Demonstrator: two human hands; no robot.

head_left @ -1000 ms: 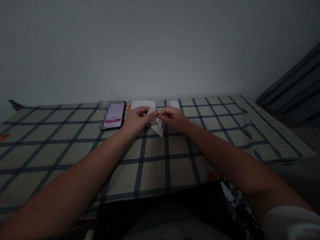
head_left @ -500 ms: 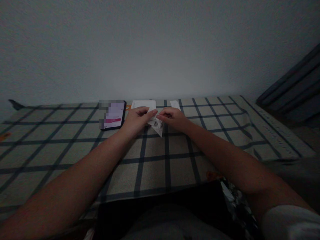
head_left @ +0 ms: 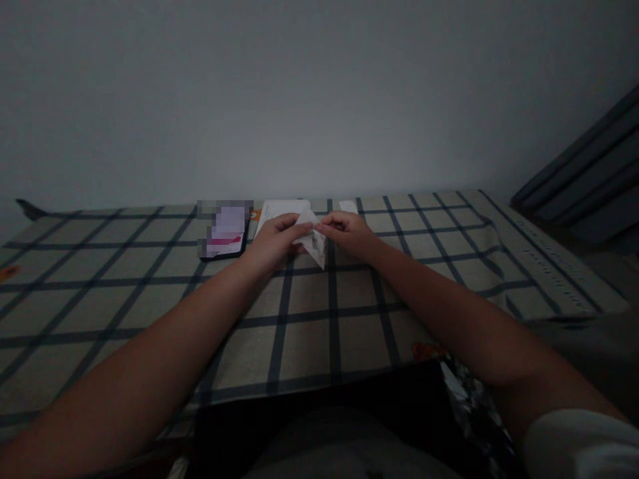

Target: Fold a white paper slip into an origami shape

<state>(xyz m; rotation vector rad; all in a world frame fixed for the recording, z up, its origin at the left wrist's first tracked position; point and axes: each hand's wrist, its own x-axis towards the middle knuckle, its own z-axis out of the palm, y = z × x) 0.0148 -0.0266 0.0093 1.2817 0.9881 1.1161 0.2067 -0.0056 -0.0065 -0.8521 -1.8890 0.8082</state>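
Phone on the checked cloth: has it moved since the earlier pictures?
No; the phone lies in the same place against the dark lines of the checked cloth.

- Left arm (head_left: 164, 352) stretched forward, angled inward.
- Right arm (head_left: 429, 293) likewise, slanting in from the other side.
- Left hand (head_left: 272, 238) and right hand (head_left: 352, 233) close together, fingers (head_left: 285, 220) bent, thumbs (head_left: 299, 231) pointing toward each other.

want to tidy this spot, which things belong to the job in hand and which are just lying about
In use:
folded paper, held between left hand and right hand

Seemingly just lying about:
phone
flat white thing behind left hand
white slip behind right hand
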